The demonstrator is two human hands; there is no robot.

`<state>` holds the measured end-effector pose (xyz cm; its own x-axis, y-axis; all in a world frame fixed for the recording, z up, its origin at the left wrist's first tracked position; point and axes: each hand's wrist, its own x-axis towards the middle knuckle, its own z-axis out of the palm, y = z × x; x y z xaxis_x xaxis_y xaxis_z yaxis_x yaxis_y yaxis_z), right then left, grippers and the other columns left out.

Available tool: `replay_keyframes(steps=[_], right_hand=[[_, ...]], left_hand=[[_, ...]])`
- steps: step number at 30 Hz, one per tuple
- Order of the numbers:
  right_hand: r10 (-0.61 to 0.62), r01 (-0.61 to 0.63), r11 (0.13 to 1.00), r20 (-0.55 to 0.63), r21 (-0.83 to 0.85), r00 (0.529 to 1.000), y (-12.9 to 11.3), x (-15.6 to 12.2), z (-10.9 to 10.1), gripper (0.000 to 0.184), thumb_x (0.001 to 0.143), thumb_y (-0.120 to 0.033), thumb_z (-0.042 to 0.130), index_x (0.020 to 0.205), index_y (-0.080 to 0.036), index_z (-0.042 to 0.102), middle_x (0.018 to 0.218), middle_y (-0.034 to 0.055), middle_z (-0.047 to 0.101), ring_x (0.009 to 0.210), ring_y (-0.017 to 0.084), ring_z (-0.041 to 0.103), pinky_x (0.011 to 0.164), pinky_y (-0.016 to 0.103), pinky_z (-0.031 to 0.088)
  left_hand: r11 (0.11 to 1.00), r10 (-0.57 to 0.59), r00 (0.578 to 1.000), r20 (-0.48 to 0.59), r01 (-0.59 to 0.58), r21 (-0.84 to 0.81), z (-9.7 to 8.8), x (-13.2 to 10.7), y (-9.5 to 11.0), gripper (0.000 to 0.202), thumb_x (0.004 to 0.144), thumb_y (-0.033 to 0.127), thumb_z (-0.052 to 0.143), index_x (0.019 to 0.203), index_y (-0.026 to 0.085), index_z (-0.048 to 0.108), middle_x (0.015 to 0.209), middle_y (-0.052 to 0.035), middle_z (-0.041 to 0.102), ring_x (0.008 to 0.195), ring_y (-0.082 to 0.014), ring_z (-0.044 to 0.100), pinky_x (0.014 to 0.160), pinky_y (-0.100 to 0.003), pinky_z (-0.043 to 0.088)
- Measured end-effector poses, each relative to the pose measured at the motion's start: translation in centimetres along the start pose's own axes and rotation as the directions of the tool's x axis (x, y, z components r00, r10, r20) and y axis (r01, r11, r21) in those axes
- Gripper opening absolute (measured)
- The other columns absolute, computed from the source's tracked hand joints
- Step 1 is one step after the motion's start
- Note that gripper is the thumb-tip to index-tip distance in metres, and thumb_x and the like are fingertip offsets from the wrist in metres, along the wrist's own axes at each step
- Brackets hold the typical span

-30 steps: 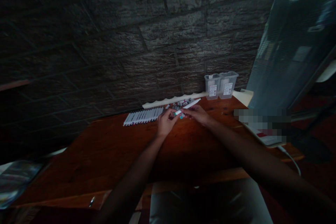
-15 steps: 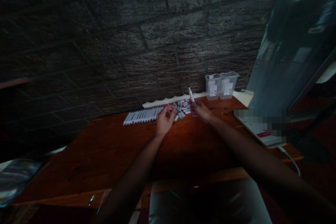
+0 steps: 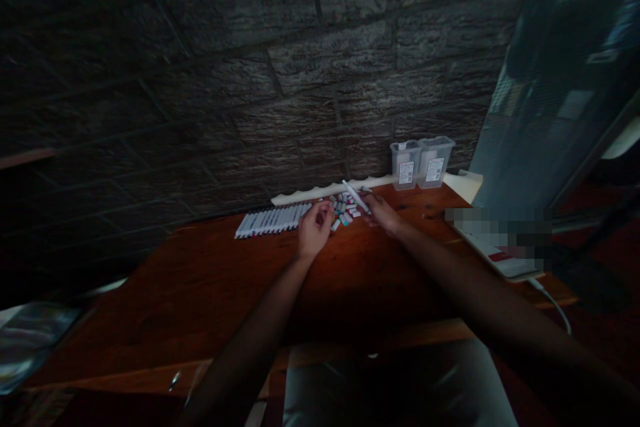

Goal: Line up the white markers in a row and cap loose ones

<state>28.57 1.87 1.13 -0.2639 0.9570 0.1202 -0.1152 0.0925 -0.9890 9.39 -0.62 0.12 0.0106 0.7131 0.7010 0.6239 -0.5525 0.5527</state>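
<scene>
White marker [image 3: 355, 195] | right hand [image 3: 381, 213]: grip around it | left hand [image 3: 315, 229]: grip curled, contents unclear | caps [image 3: 345, 219] between

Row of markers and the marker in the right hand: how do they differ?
The row of markers lies on the table; the held marker is gripped in the right hand. The row's markers slant up rightward in the picture; the held marker slants up leftward. Both show white barrels.
</scene>
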Motion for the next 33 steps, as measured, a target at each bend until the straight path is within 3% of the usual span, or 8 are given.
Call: replay_keyframes(steps=[3,7,11,21,28,33], right_hand=[[-0.002,0.003,0.999,-0.023,0.040,1.000,-0.11,-0.01,0.05,0.043,0.079,-0.064,0.052,0.089,-0.022,0.055,0.054,-0.0072,0.042,0.038,0.006,0.029,0.035,0.019,0.018],[0.022,-0.023,0.998,-0.033,-0.055,0.999,0.04,0.01,0.05,0.053,0.072,-0.071,0.058,0.074,-0.018,0.058,0.050,-0.0052,0.042,0.038,0.006,0.030,0.035,0.021,0.019],[-0.011,0.009,0.999,-0.048,-0.032,0.999,-0.16,-0.11,-0.05,0.055,0.073,-0.074,0.054,0.076,-0.020,0.059,0.047,-0.0068,0.036,0.036,0.006,0.027,0.035,0.022,0.016],[-0.049,0.032,0.987,-0.107,-0.160,0.993,-0.34,0.09,-0.16,0.062,0.074,-0.079,0.047,0.054,-0.021,0.043,0.043,-0.0049,0.034,0.037,0.007,0.029,0.037,0.025,0.017],[-0.107,0.095,0.992,-0.147,-0.084,0.983,-0.13,0.40,-0.30,0.058,0.074,-0.077,0.048,0.065,-0.020,0.052,0.049,-0.0050,0.040,0.041,0.008,0.034,0.040,0.024,0.023],[-0.121,0.119,0.993,-0.123,-0.023,0.985,0.02,0.74,-0.57,0.042,0.076,-0.063,0.059,0.086,-0.022,0.053,0.061,-0.0048,0.054,0.051,0.009,0.047,0.047,0.022,0.035]], left_hand=[[1.000,-0.003,1.000,0.005,0.003,0.004,-0.01,0.01,0.05,0.022,0.089,0.035,0.056,0.101,0.019,0.065,0.087,-0.0045,0.071,0.073,-0.0148,0.064,0.068,-0.025,0.048],[1.000,-0.001,1.000,0.013,0.001,-0.003,-0.04,-0.01,0.01,0.022,0.089,0.034,0.056,0.102,0.020,0.065,0.087,-0.0042,0.071,0.073,-0.0149,0.065,0.068,-0.024,0.048],[1.000,-0.002,1.000,0.011,0.002,-0.007,-0.04,-0.04,0.01,0.021,0.088,0.034,0.056,0.102,0.020,0.065,0.088,-0.0044,0.071,0.075,-0.0153,0.065,0.068,-0.025,0.048],[1.000,-0.021,1.000,0.004,0.021,-0.017,-0.14,-0.04,0.45,0.024,0.090,0.036,0.054,0.102,0.019,0.066,0.084,-0.0036,0.072,0.073,-0.0148,0.065,0.068,-0.024,0.048],[0.999,-0.031,0.999,0.013,0.031,0.014,-0.24,0.05,0.34,0.024,0.090,0.037,0.054,0.101,0.020,0.066,0.083,-0.0035,0.071,0.073,-0.0151,0.065,0.067,-0.024,0.047],[0.999,-0.028,0.999,0.034,0.027,0.019,-0.05,0.09,-0.31,0.021,0.088,0.035,0.056,0.099,0.020,0.066,0.080,-0.0028,0.069,0.067,-0.0144,0.062,0.065,-0.024,0.047]])
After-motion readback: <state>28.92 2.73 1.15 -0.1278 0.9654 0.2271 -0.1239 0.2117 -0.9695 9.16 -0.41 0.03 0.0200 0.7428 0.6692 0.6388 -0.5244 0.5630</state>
